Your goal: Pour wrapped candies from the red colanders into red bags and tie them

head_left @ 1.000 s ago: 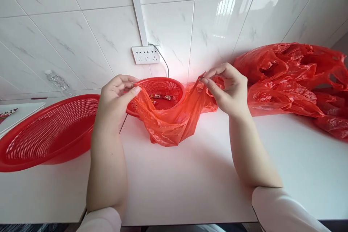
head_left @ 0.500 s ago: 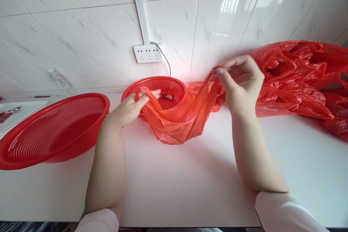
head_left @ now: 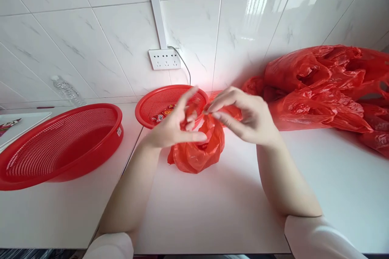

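Note:
A small red plastic bag (head_left: 197,151) sits bunched on the white counter (head_left: 212,206) in front of me. My left hand (head_left: 174,123) and my right hand (head_left: 243,115) meet above it, each pinching one of the bag's handles, with the fingertips almost touching. Just behind the hands stands a small red mesh basket (head_left: 158,103) with a few wrapped sweets in it.
A large red mesh basket (head_left: 60,145) rests at the left. A heap of red plastic bags (head_left: 325,85) lies at the right against the tiled wall. A wall socket (head_left: 164,59), a clear bottle (head_left: 65,89) and a white tray (head_left: 21,123) are at the back and left.
Both hands have come together over the bag, drawing its handles to the middle; the bag's mouth, held wide before, is now gathered and the bag is bunched up.

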`<move>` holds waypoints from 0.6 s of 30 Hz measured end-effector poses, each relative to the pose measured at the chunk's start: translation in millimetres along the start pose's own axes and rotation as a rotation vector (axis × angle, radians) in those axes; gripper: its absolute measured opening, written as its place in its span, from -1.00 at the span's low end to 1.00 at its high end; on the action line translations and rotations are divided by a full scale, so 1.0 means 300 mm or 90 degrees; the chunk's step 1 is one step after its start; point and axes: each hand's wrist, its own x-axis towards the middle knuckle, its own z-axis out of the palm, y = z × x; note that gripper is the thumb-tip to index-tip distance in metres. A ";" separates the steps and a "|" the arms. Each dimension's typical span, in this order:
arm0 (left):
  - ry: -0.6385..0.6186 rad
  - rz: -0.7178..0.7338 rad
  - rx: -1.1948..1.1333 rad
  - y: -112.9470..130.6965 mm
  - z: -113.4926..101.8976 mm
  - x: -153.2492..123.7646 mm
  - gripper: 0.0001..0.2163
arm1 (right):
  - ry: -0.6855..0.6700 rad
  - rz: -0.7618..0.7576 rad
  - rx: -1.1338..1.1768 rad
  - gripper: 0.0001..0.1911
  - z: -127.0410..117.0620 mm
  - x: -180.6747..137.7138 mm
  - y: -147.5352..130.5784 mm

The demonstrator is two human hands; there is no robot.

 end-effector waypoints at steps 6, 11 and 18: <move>0.023 0.031 0.120 -0.035 0.093 0.015 -0.81 | -0.108 -0.042 -0.002 -0.82 0.032 -0.001 -0.025; 0.149 -0.038 -0.007 -0.025 0.082 0.012 -0.58 | -0.086 0.064 0.015 -0.79 0.022 0.001 0.021; 0.098 -0.062 0.032 0.002 0.034 0.005 -0.56 | -0.028 0.110 0.067 -0.86 0.002 -0.007 0.033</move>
